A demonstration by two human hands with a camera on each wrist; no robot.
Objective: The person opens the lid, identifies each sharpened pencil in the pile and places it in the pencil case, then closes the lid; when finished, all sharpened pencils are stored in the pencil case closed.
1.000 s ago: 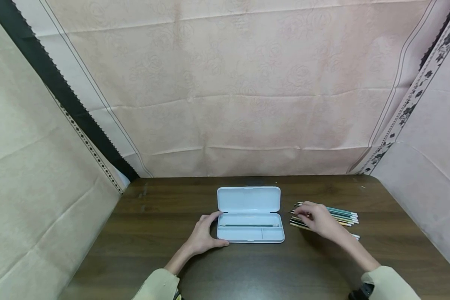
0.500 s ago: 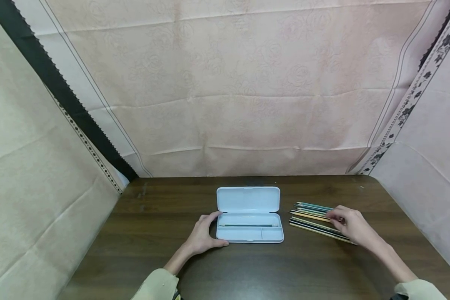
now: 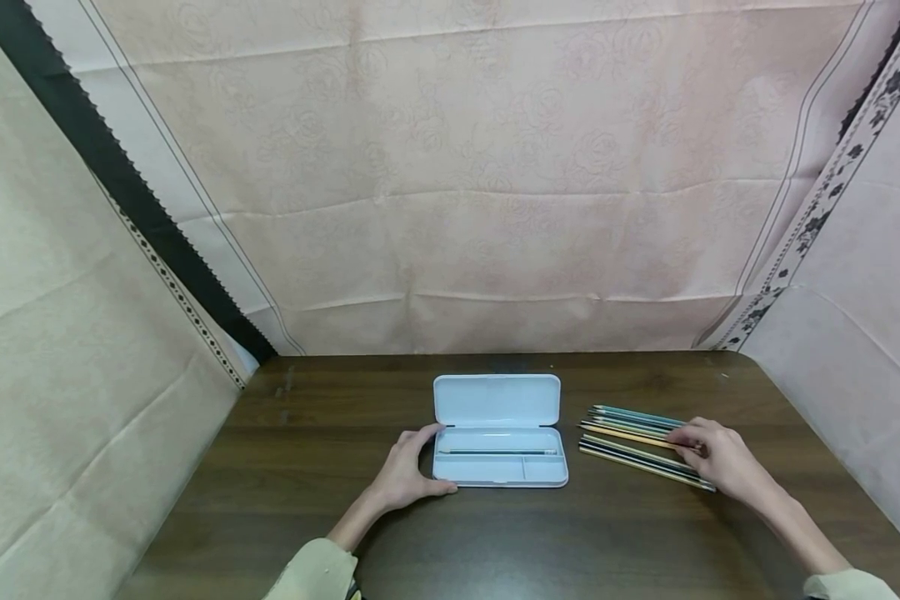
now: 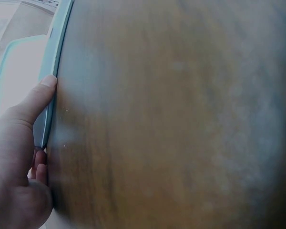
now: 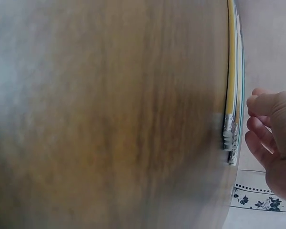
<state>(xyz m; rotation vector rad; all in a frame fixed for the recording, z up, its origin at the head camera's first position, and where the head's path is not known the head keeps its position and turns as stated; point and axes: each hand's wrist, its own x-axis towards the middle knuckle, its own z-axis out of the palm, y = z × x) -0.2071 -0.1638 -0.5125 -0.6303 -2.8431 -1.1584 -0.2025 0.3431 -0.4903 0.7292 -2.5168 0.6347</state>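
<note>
A light blue pencil case (image 3: 502, 475) lies on the table with its lid (image 3: 497, 400) raised. One pencil (image 3: 498, 452) rests in its long compartment. My left hand (image 3: 405, 471) holds the case by its left end, thumb on the front edge and forefinger at the rear corner. In the left wrist view, the thumb (image 4: 35, 100) presses the rim. To the right lie several teal and yellow pencils (image 3: 630, 427) and several dark and striped pencils (image 3: 637, 460). Over the pencils' eraser ends hovers my right hand (image 3: 720, 457), fingers loosely bent; the right wrist view shows nothing between them.
The brown wooden table (image 3: 510, 542) ends at a pale patterned cloth (image 3: 480, 208) hung behind it. More cloth hangs at the left (image 3: 82, 333) and the right side (image 3: 855, 317).
My right hand has moved right from the pencils' tip ends to their eraser ends, shifting slightly more toward me lately. The left hand and pencil case have stayed in place.
</note>
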